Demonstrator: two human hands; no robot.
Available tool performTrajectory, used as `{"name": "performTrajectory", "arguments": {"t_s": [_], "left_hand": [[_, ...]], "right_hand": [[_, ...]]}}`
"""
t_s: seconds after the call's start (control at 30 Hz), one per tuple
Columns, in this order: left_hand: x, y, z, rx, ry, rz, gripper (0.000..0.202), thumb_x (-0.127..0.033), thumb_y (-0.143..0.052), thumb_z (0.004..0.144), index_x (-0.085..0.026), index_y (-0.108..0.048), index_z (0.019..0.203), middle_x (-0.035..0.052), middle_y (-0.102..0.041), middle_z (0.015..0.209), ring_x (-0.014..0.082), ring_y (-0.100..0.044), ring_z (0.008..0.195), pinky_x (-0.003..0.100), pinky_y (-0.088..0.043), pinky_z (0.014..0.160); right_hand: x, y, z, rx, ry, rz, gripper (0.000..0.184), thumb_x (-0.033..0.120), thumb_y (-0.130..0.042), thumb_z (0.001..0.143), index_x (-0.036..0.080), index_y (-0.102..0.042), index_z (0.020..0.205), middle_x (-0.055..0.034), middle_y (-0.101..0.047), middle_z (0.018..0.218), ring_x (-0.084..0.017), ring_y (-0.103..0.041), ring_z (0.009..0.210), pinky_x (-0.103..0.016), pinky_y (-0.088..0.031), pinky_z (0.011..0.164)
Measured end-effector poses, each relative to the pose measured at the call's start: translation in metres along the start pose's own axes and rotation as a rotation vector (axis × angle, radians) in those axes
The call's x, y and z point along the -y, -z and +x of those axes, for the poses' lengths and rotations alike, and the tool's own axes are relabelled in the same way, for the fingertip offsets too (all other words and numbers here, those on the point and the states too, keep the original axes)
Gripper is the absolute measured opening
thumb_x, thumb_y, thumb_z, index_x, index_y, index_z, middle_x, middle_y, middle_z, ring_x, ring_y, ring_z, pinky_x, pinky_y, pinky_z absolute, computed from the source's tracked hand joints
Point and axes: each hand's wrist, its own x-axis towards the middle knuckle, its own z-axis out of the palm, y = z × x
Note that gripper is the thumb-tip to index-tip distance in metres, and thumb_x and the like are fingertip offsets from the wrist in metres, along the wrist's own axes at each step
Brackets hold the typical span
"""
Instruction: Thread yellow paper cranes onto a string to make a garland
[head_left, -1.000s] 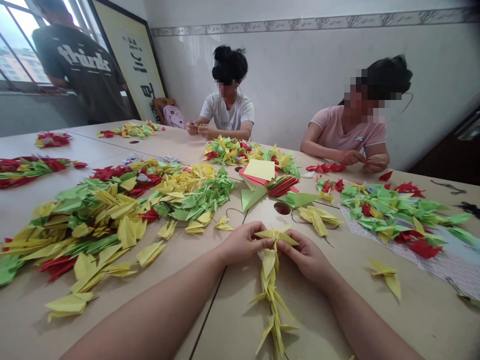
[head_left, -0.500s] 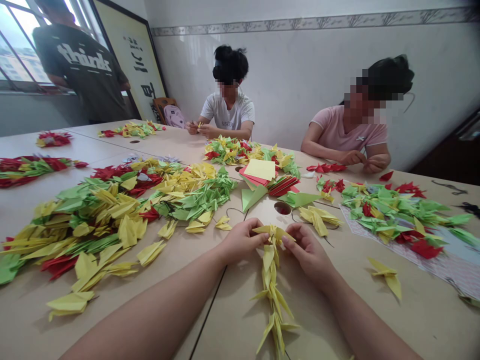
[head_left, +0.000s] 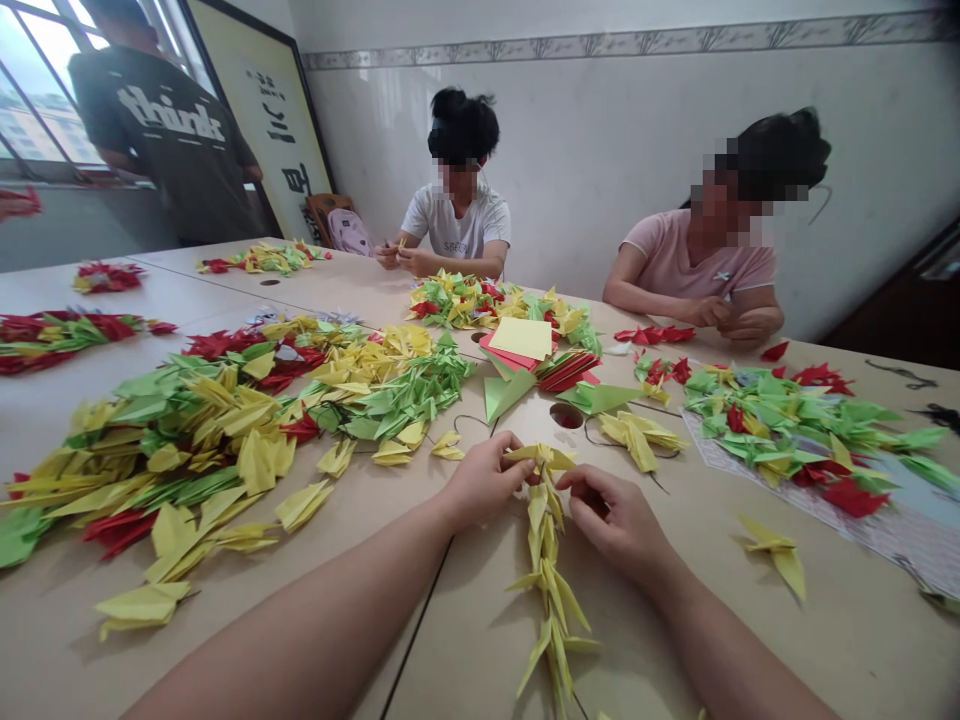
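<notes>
A string of folded yellow paper cranes [head_left: 551, 590] runs down the table toward me. At its far end, my left hand [head_left: 491, 480] pinches the top paper crane [head_left: 547, 458] by one wing, thumb and fingers closed. Just right of the string, my right hand [head_left: 611, 520] has its fingers curled in close to the cranes; whatever its fingertips hold, if anything, is hidden or too small to see. A bunch of yellow cranes [head_left: 637, 440] on dark thread lies beyond that hand, and a single yellow crane [head_left: 776, 555] rests to its right.
Heaps of yellow, green and red cranes [head_left: 225, 420] cover the left side, and another pile [head_left: 787, 425] lies on paper at right. Square paper sheets [head_left: 521, 338] are stacked ahead, near a round table hole [head_left: 566, 415]. Two people sit opposite; one stands near the window.
My right hand has come off the top crane's right wing and drawn slightly down, its fingers curling. My left hand stays at the crane. Something red has appeared at the left edge.
</notes>
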Motion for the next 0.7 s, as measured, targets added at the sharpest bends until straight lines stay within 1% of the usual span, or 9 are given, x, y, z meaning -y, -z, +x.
{"name": "performTrajectory", "arguments": {"t_s": [0.1, 0.2, 0.23, 0.3, 0.37, 0.43, 0.5, 0.57, 0.7], "left_hand": [[0.0005, 0.0002, 0.0004, -0.003, 0.007, -0.026, 0.020, -0.032, -0.053, 0.075, -0.018, -0.038, 0.071, -0.0002, -0.061, 0.067, 0.0102, -0.054, 0.056, 0.021, -0.040, 0.054], [-0.0001, 0.0004, -0.0004, -0.006, 0.011, -0.006, 0.020, -0.033, -0.052, 0.075, -0.019, -0.038, 0.071, -0.0001, -0.061, 0.068, 0.0110, -0.055, 0.058, 0.022, -0.041, 0.055], [-0.0004, 0.0004, -0.0007, -0.010, 0.000, 0.027, 0.019, -0.033, -0.052, 0.075, -0.018, -0.039, 0.072, -0.0003, -0.061, 0.068, 0.0115, -0.056, 0.060, 0.022, -0.041, 0.056], [-0.0010, 0.0003, -0.0015, -0.038, -0.043, 0.164, 0.019, -0.034, -0.051, 0.075, -0.018, -0.041, 0.070, -0.0015, -0.058, 0.068, 0.0119, -0.055, 0.062, 0.022, -0.040, 0.057], [-0.0013, -0.0001, -0.0021, -0.080, -0.082, 0.346, 0.020, -0.036, -0.049, 0.075, -0.018, -0.042, 0.067, -0.0033, -0.053, 0.063, 0.0115, -0.050, 0.060, 0.022, -0.037, 0.055], [-0.0016, -0.0007, -0.0024, -0.119, -0.095, 0.490, 0.023, -0.038, -0.047, 0.076, -0.018, -0.042, 0.064, -0.0045, -0.047, 0.059, 0.0108, -0.045, 0.057, 0.021, -0.033, 0.052], [-0.0023, -0.0013, -0.0026, -0.147, -0.090, 0.555, 0.024, -0.037, -0.046, 0.077, -0.018, -0.041, 0.063, -0.0048, -0.044, 0.056, 0.0105, -0.042, 0.054, 0.022, -0.031, 0.051], [-0.0036, -0.0018, -0.0029, -0.162, -0.093, 0.584, 0.023, -0.035, -0.046, 0.077, -0.018, -0.041, 0.062, -0.0043, -0.045, 0.057, 0.0107, -0.042, 0.055, 0.022, -0.030, 0.052], [-0.0059, -0.0027, -0.0038, -0.153, -0.127, 0.634, 0.020, -0.030, -0.046, 0.076, -0.018, -0.042, 0.061, -0.0026, -0.048, 0.060, 0.0116, -0.044, 0.058, 0.023, -0.031, 0.053]], "right_hand": [[-0.0002, -0.0012, 0.0006, 0.090, -0.012, -0.030, 0.012, 0.020, -0.048, 0.072, 0.017, -0.059, 0.076, 0.0022, -0.049, 0.054, -0.010, -0.043, 0.049, -0.022, -0.034, 0.047], [-0.0017, -0.0019, 0.0024, 0.120, -0.005, -0.017, 0.014, 0.024, -0.049, 0.074, 0.017, -0.061, 0.078, 0.0012, -0.052, 0.055, -0.011, -0.045, 0.050, -0.023, -0.036, 0.049], [-0.0023, -0.0017, 0.0031, 0.113, -0.005, -0.004, 0.014, 0.024, -0.050, 0.074, 0.017, -0.061, 0.078, 0.0000, -0.054, 0.058, -0.012, -0.047, 0.052, -0.023, -0.037, 0.050], [-0.0031, -0.0004, 0.0039, 0.086, 0.005, 0.023, 0.015, 0.026, -0.050, 0.075, 0.016, -0.061, 0.076, -0.0024, -0.058, 0.064, -0.013, -0.049, 0.056, -0.023, -0.039, 0.052], [-0.0024, 0.0014, 0.0036, 0.058, 0.029, 0.034, 0.015, 0.028, -0.050, 0.076, 0.016, -0.060, 0.072, -0.0025, -0.056, 0.063, -0.013, -0.049, 0.057, -0.023, -0.039, 0.052], [-0.0001, 0.0025, 0.0025, 0.060, 0.043, 0.052, 0.016, 0.028, -0.050, 0.077, 0.017, -0.058, 0.069, -0.0014, -0.054, 0.060, -0.012, -0.047, 0.056, -0.023, -0.038, 0.051], [0.0028, 0.0024, 0.0012, 0.094, 0.036, 0.078, 0.017, 0.028, -0.050, 0.077, 0.017, -0.057, 0.067, -0.0004, -0.052, 0.058, -0.011, -0.046, 0.054, -0.022, -0.037, 0.049], [0.0053, 0.0014, 0.0003, 0.131, 0.028, 0.094, 0.018, 0.028, -0.050, 0.077, 0.017, -0.055, 0.065, 0.0003, -0.051, 0.057, -0.011, -0.044, 0.052, -0.021, -0.035, 0.048], [0.0058, -0.0008, 0.0003, 0.131, 0.019, 0.106, 0.019, 0.030, -0.048, 0.079, 0.016, -0.056, 0.069, 0.0008, -0.051, 0.057, -0.010, -0.044, 0.052, -0.021, -0.035, 0.048]]}}
